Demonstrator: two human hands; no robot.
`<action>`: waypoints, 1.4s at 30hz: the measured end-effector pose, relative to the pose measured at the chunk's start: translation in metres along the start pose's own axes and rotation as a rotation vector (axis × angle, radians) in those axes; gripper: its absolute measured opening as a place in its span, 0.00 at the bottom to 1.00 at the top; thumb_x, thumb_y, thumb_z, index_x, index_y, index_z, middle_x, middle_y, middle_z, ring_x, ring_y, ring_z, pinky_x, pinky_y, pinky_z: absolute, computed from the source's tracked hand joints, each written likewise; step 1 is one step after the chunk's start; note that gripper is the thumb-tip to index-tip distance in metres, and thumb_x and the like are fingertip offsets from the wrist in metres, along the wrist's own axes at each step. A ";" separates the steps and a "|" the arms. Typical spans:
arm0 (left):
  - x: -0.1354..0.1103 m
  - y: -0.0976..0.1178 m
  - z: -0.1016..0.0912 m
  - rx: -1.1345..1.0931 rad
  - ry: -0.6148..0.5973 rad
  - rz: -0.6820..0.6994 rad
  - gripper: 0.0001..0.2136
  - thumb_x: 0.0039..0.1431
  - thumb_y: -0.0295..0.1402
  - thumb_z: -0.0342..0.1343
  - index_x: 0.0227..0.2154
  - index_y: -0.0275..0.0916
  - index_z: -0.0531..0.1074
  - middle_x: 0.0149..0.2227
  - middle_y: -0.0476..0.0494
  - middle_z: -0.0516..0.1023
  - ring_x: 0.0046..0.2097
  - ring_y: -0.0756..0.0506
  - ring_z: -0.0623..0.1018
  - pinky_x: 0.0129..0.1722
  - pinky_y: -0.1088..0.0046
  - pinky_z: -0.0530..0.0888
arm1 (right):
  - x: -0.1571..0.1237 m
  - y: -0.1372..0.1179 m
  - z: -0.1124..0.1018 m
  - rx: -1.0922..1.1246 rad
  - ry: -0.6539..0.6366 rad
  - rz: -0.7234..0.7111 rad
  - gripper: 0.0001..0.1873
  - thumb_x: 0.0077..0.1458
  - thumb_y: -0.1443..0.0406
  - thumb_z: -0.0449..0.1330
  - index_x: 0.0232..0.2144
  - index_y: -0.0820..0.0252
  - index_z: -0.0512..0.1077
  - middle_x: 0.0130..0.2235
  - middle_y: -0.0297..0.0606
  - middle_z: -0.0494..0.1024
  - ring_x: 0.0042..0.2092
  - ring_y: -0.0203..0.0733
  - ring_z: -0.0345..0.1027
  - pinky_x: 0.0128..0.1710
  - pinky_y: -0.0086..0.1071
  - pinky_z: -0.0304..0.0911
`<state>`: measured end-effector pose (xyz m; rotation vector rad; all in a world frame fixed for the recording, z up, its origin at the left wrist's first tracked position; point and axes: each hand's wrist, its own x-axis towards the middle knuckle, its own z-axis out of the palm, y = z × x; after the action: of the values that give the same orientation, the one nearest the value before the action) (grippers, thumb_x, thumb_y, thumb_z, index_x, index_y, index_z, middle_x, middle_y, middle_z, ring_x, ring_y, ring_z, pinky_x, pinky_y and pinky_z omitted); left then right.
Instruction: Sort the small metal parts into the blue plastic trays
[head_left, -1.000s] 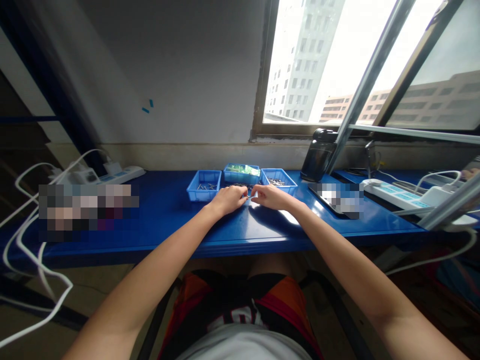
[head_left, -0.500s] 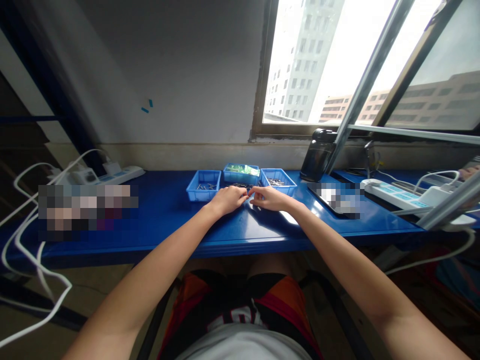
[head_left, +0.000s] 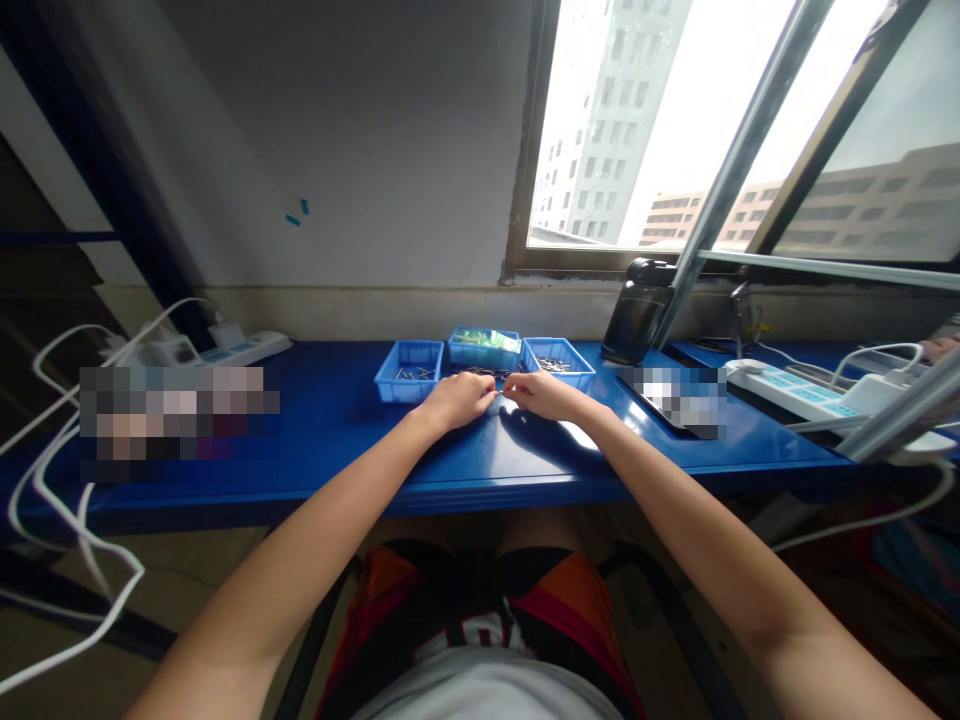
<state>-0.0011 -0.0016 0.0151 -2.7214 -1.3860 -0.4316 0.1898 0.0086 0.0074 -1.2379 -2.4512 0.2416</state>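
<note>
My left hand [head_left: 463, 398] and my right hand [head_left: 543, 396] meet fingertip to fingertip just above the blue table. Both are closed in a pinch, and a small thin piece shows between them, too tiny to name. Behind the fingers lies a heap of dark slim metal pieces [head_left: 487, 373], partly hidden by my hands. To the left of it stands a blue bin [head_left: 405, 392] with a few thin metal pieces inside. Another blue bin [head_left: 576, 380], at the right, holds more of them. A third blue bin [head_left: 454, 352], at the back, has a green shiny plastic packet [head_left: 487, 344] in it.
A black bottle [head_left: 637, 312] stands near the window, by a slanted metal post [head_left: 739, 150]. A phone-like flat object [head_left: 667, 402], partly blurred out, lies at the right. Power strips [head_left: 795, 388] with white cables sit on both sides. A pixelated patch covers the table's left part.
My right hand's fingers have closed into a pinch and moved slightly up against the left fingertips. The left hand stays almost still.
</note>
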 end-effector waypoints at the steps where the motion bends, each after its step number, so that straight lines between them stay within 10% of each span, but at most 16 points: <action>1: 0.000 0.000 0.000 -0.001 -0.005 -0.010 0.11 0.59 0.38 0.44 0.34 0.41 0.71 0.35 0.43 0.77 0.36 0.44 0.76 0.34 0.74 0.69 | 0.000 0.000 0.000 -0.012 0.001 0.006 0.11 0.56 0.62 0.50 0.35 0.60 0.71 0.23 0.33 0.74 0.24 0.31 0.63 0.27 0.24 0.54; 30: 0.001 -0.002 0.003 0.034 -0.045 -0.049 0.12 0.61 0.37 0.41 0.40 0.41 0.68 0.38 0.41 0.76 0.39 0.43 0.76 0.37 0.71 0.69 | -0.018 -0.013 -0.010 -0.325 0.323 -0.158 0.15 0.52 0.55 0.50 0.31 0.58 0.71 0.23 0.37 0.71 0.26 0.37 0.63 0.30 0.30 0.54; 42: 0.002 -0.003 0.005 0.035 -0.043 -0.043 0.14 0.62 0.36 0.36 0.41 0.40 0.66 0.36 0.39 0.76 0.38 0.40 0.76 0.34 0.69 0.70 | 0.002 0.003 0.002 -0.240 0.047 -0.016 0.14 0.57 0.58 0.49 0.40 0.57 0.69 0.31 0.38 0.75 0.30 0.37 0.66 0.28 0.26 0.53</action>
<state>-0.0009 0.0025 0.0108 -2.6924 -1.4510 -0.3497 0.1901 0.0117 0.0047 -1.3022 -2.5037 -0.0884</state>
